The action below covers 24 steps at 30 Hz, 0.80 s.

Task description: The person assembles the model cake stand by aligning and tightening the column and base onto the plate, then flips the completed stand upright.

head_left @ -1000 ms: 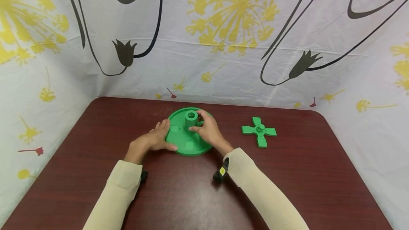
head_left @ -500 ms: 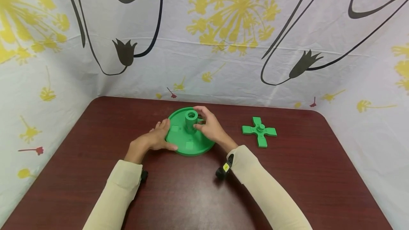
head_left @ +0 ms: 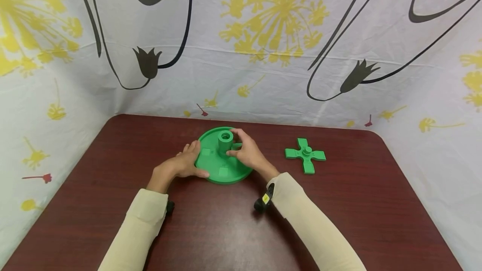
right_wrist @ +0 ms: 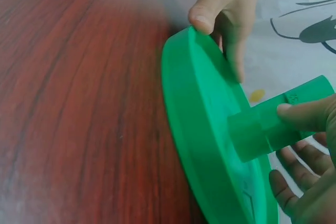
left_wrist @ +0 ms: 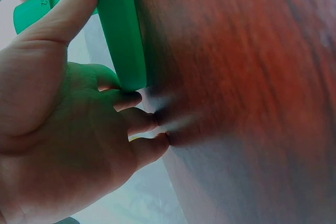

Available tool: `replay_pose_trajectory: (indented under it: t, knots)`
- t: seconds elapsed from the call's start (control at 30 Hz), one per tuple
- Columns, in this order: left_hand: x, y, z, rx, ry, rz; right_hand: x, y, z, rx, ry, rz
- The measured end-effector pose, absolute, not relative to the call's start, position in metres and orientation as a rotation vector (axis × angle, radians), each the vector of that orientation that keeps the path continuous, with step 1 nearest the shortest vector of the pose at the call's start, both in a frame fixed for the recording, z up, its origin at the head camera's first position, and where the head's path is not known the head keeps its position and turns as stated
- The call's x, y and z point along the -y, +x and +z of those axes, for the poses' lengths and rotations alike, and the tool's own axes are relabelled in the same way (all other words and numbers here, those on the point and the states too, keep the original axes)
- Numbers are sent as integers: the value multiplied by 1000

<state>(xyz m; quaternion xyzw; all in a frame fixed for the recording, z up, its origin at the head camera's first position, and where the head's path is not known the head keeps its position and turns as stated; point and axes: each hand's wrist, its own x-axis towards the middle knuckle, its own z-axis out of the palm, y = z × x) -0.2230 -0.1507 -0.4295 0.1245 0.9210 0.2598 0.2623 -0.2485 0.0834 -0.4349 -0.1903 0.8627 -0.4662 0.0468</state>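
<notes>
A green round plate with a raised rim (head_left: 211,168) lies on the table, marked with small squares. From its middle rises a green hollow cylinder (head_left: 225,140), upright and open at the top. My left hand (head_left: 180,164) rests on the plate's left edge, its thumb on the rim; in the left wrist view its other fingertips (left_wrist: 152,148) reach down to the tabletop. With thumb and index finger, my right hand (head_left: 249,154) pinches the cylinder from the right. In the right wrist view the right thumb (right_wrist: 304,115) lies against the cylinder's side, and the remaining fingers spread loosely behind.
To the right on the dark red wooden table (head_left: 211,229) lies a green four-armed cross piece (head_left: 306,152) with a short peg in its centre. A white patterned cloth (head_left: 244,87) hangs behind the table and along both sides.
My right hand has turned away slightly and then back, its thumb and fingers shifting around the cylinder. The left hand, the plate's place and the cross piece look the same.
</notes>
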Motion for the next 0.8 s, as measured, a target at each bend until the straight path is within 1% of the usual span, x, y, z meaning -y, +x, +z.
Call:
replay_pose_trajectory:
  t: [0.6,0.8]
  knots:
    - [151,-223,-428,-2490,337,692,-81,-249,-441,-2724,-554,-1297]
    - [151,-223,-429,-2486,337,693,-82,-251,-441,-2612,-574,-1431]
